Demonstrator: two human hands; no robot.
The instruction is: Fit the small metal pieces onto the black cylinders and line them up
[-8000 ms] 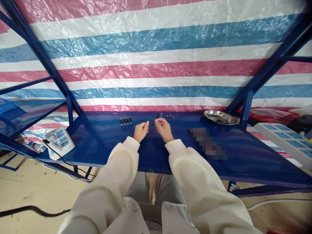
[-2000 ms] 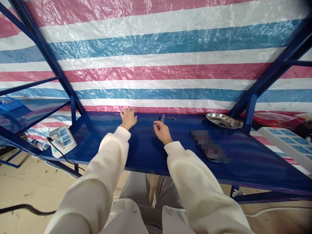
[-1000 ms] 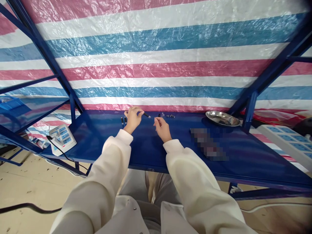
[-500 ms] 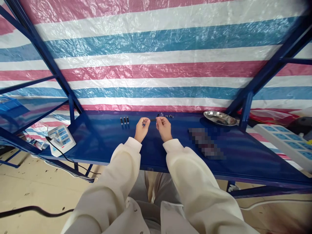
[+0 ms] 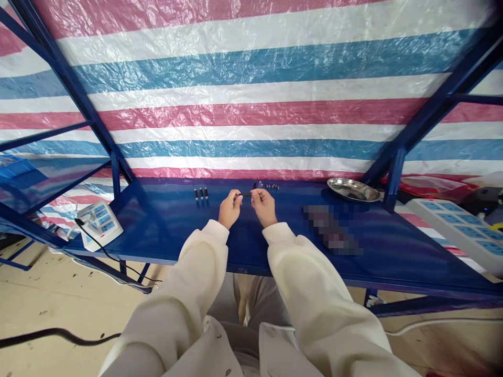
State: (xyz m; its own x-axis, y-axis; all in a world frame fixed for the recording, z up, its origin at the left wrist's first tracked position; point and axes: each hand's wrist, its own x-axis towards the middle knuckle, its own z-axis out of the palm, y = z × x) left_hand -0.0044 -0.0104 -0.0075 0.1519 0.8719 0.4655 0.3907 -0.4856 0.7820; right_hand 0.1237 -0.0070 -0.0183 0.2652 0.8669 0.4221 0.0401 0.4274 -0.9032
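Between my two hands, above the blue table (image 5: 157, 225), a thin black rod (image 5: 246, 194) is held level. My left hand (image 5: 229, 210) pinches its left end with thumb and fingertips. The right end is gripped by my right hand (image 5: 264, 208), whose fingers hide that part. Left of my hands, three short black cylinders (image 5: 201, 193) with pale ends stand in a row. Just behind my right hand lie a small dark piece (image 5: 254, 185), a small clear piece (image 5: 261, 184) and several tiny shiny metal parts (image 5: 272, 187), too small to name.
An oval metal tray (image 5: 353, 190) sits at the back right. Nearer lies a pixelated dark object (image 5: 332, 230). White power strips stand at the left (image 5: 100, 225) and far right (image 5: 458, 230). Blue frame posts (image 5: 394, 178) and a striped sheet (image 5: 251, 115) bound the table.
The fingers of my left hand have shifted slightly at the rod's end. My right hand keeps its grip, and the table items stay in place.
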